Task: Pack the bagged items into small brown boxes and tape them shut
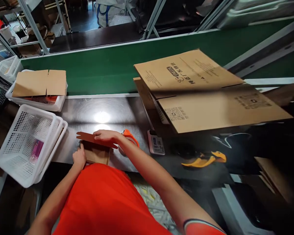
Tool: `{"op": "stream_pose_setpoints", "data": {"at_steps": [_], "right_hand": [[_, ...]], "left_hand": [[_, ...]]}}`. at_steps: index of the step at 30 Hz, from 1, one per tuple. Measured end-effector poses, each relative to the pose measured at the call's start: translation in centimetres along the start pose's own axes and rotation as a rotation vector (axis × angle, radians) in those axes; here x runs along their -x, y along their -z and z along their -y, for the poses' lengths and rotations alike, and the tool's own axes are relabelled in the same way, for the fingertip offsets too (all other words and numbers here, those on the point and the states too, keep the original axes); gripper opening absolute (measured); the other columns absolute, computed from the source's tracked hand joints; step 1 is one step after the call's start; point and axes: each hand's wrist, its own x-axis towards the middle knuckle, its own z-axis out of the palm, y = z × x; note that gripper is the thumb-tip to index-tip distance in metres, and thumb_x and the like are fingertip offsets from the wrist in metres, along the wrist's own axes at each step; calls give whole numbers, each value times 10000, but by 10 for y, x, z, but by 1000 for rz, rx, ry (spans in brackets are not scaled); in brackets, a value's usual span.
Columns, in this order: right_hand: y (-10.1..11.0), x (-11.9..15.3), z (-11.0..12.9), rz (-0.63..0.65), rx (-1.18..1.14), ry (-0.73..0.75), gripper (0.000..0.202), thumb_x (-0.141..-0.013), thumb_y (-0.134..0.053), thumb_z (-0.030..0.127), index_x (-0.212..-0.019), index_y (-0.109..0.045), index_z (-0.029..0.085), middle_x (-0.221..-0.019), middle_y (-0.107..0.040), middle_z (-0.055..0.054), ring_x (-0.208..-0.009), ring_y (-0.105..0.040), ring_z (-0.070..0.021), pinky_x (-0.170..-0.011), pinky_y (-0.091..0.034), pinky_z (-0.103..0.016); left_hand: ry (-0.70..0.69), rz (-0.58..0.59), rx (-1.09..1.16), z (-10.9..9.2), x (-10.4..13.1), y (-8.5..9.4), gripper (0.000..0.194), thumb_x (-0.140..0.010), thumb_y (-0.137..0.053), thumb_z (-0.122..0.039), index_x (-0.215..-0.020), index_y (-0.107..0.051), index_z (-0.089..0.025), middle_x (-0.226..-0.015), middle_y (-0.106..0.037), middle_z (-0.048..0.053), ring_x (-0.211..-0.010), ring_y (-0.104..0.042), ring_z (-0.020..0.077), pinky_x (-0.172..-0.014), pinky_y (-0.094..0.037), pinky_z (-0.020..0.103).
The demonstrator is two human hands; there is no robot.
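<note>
Against my body at the bench's front edge rests a small brown cardboard box (97,154), its notched flap (85,135) raised along the far side. My left hand (78,158) is closed on the box's left side, index finger stretched to the corner by the flap. Across the flap lies my right hand (105,135), its fingers closed over the top edge; the fingertips are partly hidden. Just right of that hand, partly behind my forearm, is an orange tape dispenser (130,137) with a roll of tape.
White perforated baskets (24,143) are stacked at left; behind them a white bin (60,103) carries a flat cardboard piece (40,83). A large printed carton (198,101) spreads over the right side. Near it lie a pink-edged labelled device (156,142) and a yellow-handled tool (202,160).
</note>
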Motion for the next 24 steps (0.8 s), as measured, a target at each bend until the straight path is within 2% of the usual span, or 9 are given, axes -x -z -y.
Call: {"op": "stream_pose_setpoints", "data": {"at_steps": [3,9,15,18,21,24], "right_hand": [[3,0,0,10,-3,25,179,-896,-533,232,-988,-678,181,-905,-697,-20,-716,-562,-147,-598,-379,-247],[3,0,2,26,10,79,197,-892,-512,193,-973,-690,169,-874,-691,-20,-711,-571,-152,-596,-389,-247],[5,8,10,13,58,142,241,-903,-518,162,-1024,-725,143,-936,-731,-40,-755,-574,-157,-629,-401,-252],[7,11,13,7,93,150,252,-904,-532,152,-1041,-743,132,-951,-752,-47,-761,-589,-159,-649,-419,-253],[11,12,18,-15,134,143,240,-918,-547,159,-1042,-751,136,-975,-774,-60,-784,-628,-171,-678,-446,-254],[7,22,28,-92,183,98,265,-950,-531,169,-1105,-737,106,-1047,-783,-144,-883,-687,-244,-771,-496,-315]], "left_hand": [[5,-28,-7,0,1,-2,656,-993,-380,-59,-1645,-302,-45,-1134,-732,217,-1034,-775,306,-921,-608,391],[-28,-81,-110,-7,-2,-4,606,-1003,-349,-52,-1608,-384,-63,-1391,-611,269,-1029,-776,265,-846,-632,320],[2,-76,-120,-7,-6,-3,567,-1020,-394,-77,-1586,-422,-92,-1279,-671,223,-1161,-731,286,-881,-623,308],[5,-45,-95,-6,-8,-1,566,-1012,-414,-83,-1578,-425,-67,-1285,-667,235,-1194,-716,300,-902,-616,324],[-1,-19,-91,-6,-8,0,581,-1008,-421,-95,-1587,-408,-54,-1331,-659,241,-1154,-733,301,-905,-615,338],[21,-4,-56,-7,-9,2,631,-1018,-405,-104,-1644,-328,-100,-1346,-674,218,-1077,-762,271,-899,-608,323]]}}
